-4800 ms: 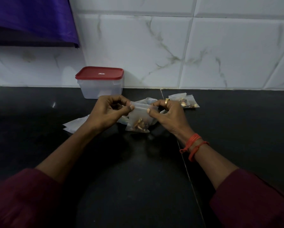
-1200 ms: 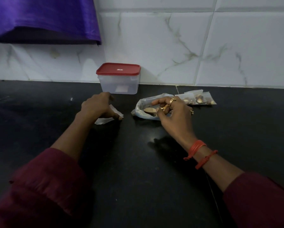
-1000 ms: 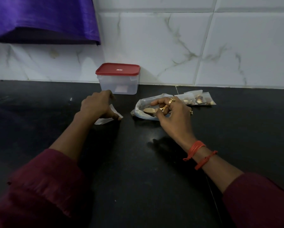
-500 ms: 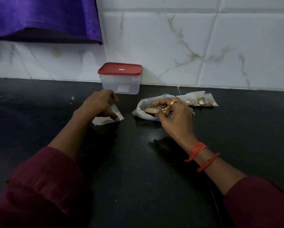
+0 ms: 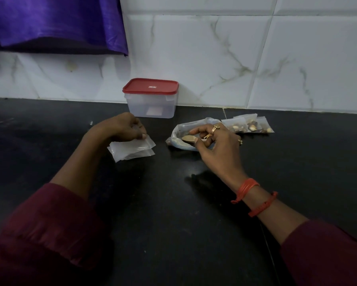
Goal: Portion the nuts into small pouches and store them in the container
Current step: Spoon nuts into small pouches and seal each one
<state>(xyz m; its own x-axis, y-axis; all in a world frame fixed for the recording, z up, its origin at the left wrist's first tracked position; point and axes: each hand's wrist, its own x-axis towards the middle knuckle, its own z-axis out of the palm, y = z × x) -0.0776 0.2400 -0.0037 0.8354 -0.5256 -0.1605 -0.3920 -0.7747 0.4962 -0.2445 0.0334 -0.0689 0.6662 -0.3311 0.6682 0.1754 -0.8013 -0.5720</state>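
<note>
So the pouch both hands were sealing a few seconds back looks done and parked with the filled pouches [image 5: 247, 125] on the right of the surface [image 5: 173, 203]. New round now. The left hand [image 5: 119, 129] pinches the top of the empty pouches [image 5: 132, 150] and has tugged it further into view. The right hand [image 5: 216, 145] is in the nut bag [image 5: 179, 133], fingers [image 5: 196, 132] closed on a pale nut [image 5: 189, 138]. The container [image 5: 151, 106] sits at the wall with its lid [image 5: 150, 86] on, so nothing's stored yet, I'd say.
</note>
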